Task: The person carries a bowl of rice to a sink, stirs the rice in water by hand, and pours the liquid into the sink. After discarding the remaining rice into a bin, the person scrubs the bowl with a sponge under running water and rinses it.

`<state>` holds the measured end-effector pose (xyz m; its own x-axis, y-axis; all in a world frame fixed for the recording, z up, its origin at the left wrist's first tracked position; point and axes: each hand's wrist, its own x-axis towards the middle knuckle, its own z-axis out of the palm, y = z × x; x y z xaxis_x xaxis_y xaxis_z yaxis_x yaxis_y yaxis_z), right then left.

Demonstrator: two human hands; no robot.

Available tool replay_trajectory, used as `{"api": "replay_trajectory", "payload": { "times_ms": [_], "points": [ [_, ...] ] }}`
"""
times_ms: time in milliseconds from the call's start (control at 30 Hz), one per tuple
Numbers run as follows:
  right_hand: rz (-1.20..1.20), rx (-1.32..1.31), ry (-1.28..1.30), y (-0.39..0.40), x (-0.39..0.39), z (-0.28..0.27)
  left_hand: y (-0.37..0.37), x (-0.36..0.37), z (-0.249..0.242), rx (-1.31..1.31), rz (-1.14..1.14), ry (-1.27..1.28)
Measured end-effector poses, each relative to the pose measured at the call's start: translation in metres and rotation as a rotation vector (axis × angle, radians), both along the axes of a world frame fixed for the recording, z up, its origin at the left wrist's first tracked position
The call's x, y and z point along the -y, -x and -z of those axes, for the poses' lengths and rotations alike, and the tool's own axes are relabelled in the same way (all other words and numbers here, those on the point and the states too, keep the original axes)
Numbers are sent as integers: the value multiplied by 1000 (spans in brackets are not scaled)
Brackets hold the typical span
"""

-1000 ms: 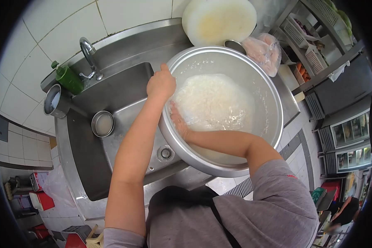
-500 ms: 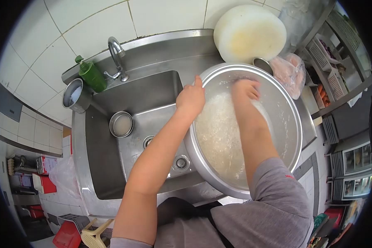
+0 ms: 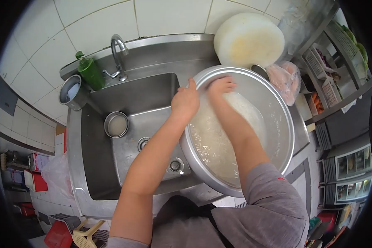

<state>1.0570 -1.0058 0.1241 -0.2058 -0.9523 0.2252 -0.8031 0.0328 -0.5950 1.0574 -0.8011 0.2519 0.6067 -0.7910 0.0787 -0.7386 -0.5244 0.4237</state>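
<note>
A stainless sink (image 3: 128, 165) carries a wide, round, shiny metal basin (image 3: 277, 136) at its three o'clock edge, holding wet white rice (image 3: 239, 120). The left hand (image 3: 185, 102) clamps the basin's nine o'clock rim; the right hand (image 3: 220, 87), fingers loosely spread, presses into the rice.

I can read no lettering anywhere. The small red mark on my grey sleeve (image 3: 281, 179), lower right of the frame, is too tiny to make out. The red and white boxes (image 3: 32, 173) at the left edge and the green soap bottle (image 3: 89, 71) at upper left show no legible label.
</note>
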Motion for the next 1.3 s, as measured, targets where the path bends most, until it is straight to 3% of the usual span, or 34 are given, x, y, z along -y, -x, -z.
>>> {"api": "replay_trajectory", "payload": {
  "times_ms": [33,67,167,200,233,267,300,333,400,433,500,533,600,667,733,800,867,900,967,1000,1067,1133,1200,1233,1300],
  "points": [
    [296,16,87,7,28,-7,-1,-1,1,-7,-1,-19],
    [478,191,194,23,49,-9,1,-2,3,-24,1,-40],
    [410,17,128,17,34,-6,3,-4,0,-41,-8,-33],
    [177,-333,-50,15,16,2,5,-4,3,-58,-2,-42],
    [5,-282,29,0,-1,33,3,-2,5,-45,-22,-10],
    [-219,109,196,-6,-30,66,0,1,6,-31,-42,23],
    [-421,813,15,0,-74,57,0,1,7,-52,-33,22],
    [-557,1252,-749,32,-154,-34,-1,-1,6,-25,-35,24],
    [-898,593,-832,74,-184,-54,-3,-2,7,-27,-17,16],
    [-869,580,-843,98,-191,-44,-6,-1,9,-48,-18,28],
    [-1446,20,-539,146,-190,-15,-6,1,10,-89,-12,42],
    [-1434,8,-553,173,-183,-1,-6,1,10,-93,-20,15],
    [-1918,-578,211,210,-163,18,-7,0,8,-100,-31,-5],
    [-1536,-1014,-732,185,-156,-43,-6,0,7,-120,-41,-14],
    [-1322,-976,-404,192,-120,-27,-4,-1,4,-145,-40,-3],
    [-1398,-688,85,199,-95,-15,-3,-2,1,-155,-34,5],
    [-1134,-778,-116,187,-47,19,2,-2,-1,-202,-45,-3],
    [-1131,-783,-107,179,-38,10,6,-1,0,-201,-44,8],
    [-599,-644,-352,154,-32,-8,8,-2,-1,-185,-66,35],
    [-606,-636,-339,152,-31,2,6,-2,-1,-173,-73,43],
    [-703,-729,184,167,-37,38,7,-4,-4,-240,-83,-5],
    [-842,-649,243,183,-62,32,2,-6,-5,-263,-75,36],
    [-1085,-864,248,202,-91,27,3,-8,-2,-292,-55,59],
    [-1086,-870,252,205,-106,15,2,-8,-3,-280,-47,60],
    [-1308,-877,84,202,-131,-5,0,-9,-2,-269,-43,55]
  ]
}}
